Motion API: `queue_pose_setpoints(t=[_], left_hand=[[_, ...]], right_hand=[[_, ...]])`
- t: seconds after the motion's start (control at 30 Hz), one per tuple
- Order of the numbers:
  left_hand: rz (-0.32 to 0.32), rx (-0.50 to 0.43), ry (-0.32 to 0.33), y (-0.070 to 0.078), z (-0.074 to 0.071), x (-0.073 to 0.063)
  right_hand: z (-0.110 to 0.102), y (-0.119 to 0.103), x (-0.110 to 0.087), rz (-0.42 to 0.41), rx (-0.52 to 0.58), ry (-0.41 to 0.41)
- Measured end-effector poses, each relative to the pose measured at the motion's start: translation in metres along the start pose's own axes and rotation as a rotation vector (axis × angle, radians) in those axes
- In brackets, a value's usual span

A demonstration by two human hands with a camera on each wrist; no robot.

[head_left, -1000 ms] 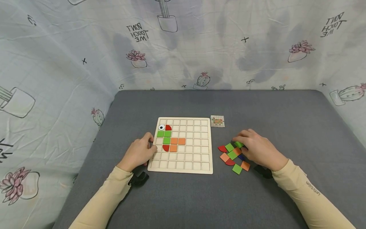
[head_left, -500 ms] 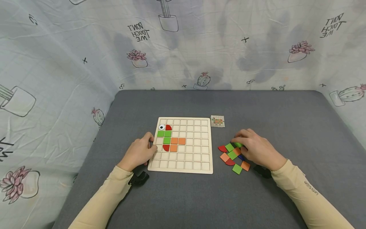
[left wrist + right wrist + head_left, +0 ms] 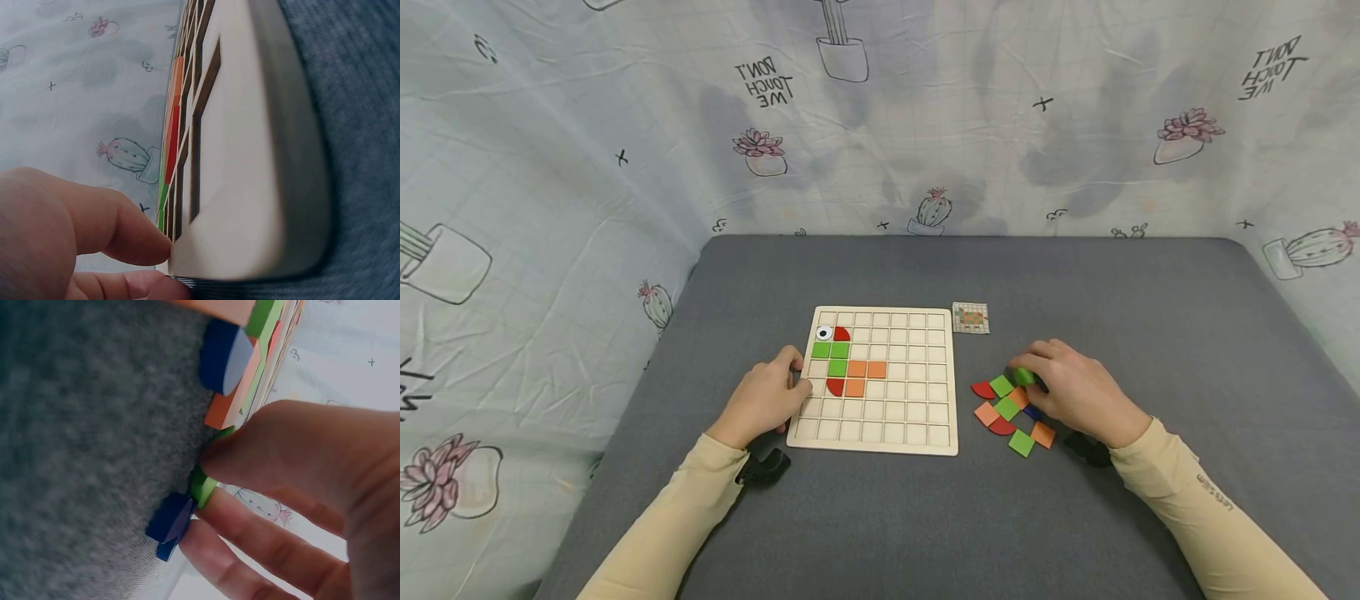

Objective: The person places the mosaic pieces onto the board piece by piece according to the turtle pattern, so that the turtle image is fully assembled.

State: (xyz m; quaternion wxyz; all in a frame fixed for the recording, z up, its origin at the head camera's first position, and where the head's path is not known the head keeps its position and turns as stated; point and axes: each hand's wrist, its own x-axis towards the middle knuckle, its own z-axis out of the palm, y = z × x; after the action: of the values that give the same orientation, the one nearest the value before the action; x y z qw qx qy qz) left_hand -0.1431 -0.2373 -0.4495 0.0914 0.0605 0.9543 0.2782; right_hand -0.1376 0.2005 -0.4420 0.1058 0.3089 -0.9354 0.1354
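My left hand (image 3: 765, 393) holds the left edge of the wooden grid board (image 3: 917, 425); in the left wrist view a fingertip (image 3: 156, 247) touches the board's corner. On the board lie a round eye tile (image 3: 824, 333), two red quarter-circle tiles, several green tiles (image 3: 839, 351) and several orange tiles (image 3: 857, 370). At the right, my right hand (image 3: 1071, 387) pinches a small green tile (image 3: 1025, 377) between thumb and finger, tilted up over the loose pile. Its full shape is partly hidden. Blue pieces (image 3: 170, 519) lie by the fingers in the right wrist view.
Loose green, orange (image 3: 1042, 434), red (image 3: 982, 389) and blue tiles lie spread right of the board. A small pattern card (image 3: 971, 318) is beside the board's top right corner. The grey table (image 3: 887, 517) meets a printed curtain (image 3: 880, 125) behind and at the sides.
The right hand has tilted the green tile so that more of it shows. The hand itself barely moved, and the left hand and the board look the same.
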Motion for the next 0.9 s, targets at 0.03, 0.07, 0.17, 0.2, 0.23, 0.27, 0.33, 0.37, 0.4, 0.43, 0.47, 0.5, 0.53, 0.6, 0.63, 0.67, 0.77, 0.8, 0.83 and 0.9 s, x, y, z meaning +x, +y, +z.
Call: queue_pose_setpoints(t=[0.03,0.07,0.17,0.2,0.23,0.27,0.33,0.37,0.4,0.43,0.47,0.5,0.53,0.6,0.63,0.67,0.77,0.8,0.83,0.9], left_hand=[[0.002,0.0,0.001,0.0,0.0,0.0],[0.0,-0.001,0.003,0.0,0.0,0.0],[0.003,-0.002,0.003,0.0,0.001,0.0],[0.006,-0.001,0.002,0.0,0.0,0.0],[0.005,0.0,0.002,0.0,0.0,0.0],[0.004,-0.001,0.002,0.0,0.0,0.0],[0.005,0.0,0.0,0.0,0.0,0.0],[0.006,0.0,0.0,0.0,0.0,0.0],[0.007,-0.001,0.0,0.0,0.0,0.0],[0.004,-0.003,0.0,0.0,0.0,0.0],[0.005,-0.005,-0.001,0.0,0.0,0.0],[0.005,-0.006,-0.002,0.0,0.0,0.0],[0.003,-0.008,-0.003,0.0,0.0,0.0],[-0.002,-0.013,-0.004,0.0,0.0,0.0],[-0.002,-0.012,-0.005,0.0,0.0,0.0],[0.0,-0.011,-0.005,0.0,0.0,0.0],[0.002,-0.008,0.0,0.0,0.0,0.0],[0.004,-0.007,0.001,0.0,0.0,0.0],[0.006,-0.007,0.001,-0.001,0.0,0.0],[0.003,-0.011,0.002,0.0,0.0,0.0]], right_hand=[[0.0,0.0,0.0,0.002,-0.005,0.01],[0.0,0.0,0.0,0.003,-0.009,0.019],[0.0,0.0,0.0,0.002,0.002,0.036],[0.0,0.0,0.0,0.0,0.013,0.039],[0.0,0.0,0.001,-0.002,0.024,0.042],[0.001,0.0,0.001,-0.008,0.036,0.045],[0.001,0.0,0.001,-0.017,0.06,0.051],[0.001,0.0,0.001,-0.019,0.071,0.054],[0.001,-0.001,0.001,-0.019,0.08,0.059],[0.0,-0.001,0.002,-0.02,0.087,0.064],[0.0,-0.002,0.002,-0.019,0.092,0.071],[0.0,-0.003,0.002,-0.016,0.098,0.077],[-0.001,-0.004,0.003,-0.015,0.102,0.083],[-0.001,-0.008,0.004,-0.016,0.112,0.095],[-0.002,-0.009,0.005,-0.019,0.118,0.1],[-0.002,-0.012,0.006,-0.023,0.123,0.103],[-0.003,-0.019,0.011,-0.039,0.134,0.11],[-0.003,-0.021,0.013,-0.045,0.135,0.111],[-0.003,-0.023,0.015,-0.049,0.136,0.112],[-0.003,-0.028,0.019,-0.057,0.136,0.108]])
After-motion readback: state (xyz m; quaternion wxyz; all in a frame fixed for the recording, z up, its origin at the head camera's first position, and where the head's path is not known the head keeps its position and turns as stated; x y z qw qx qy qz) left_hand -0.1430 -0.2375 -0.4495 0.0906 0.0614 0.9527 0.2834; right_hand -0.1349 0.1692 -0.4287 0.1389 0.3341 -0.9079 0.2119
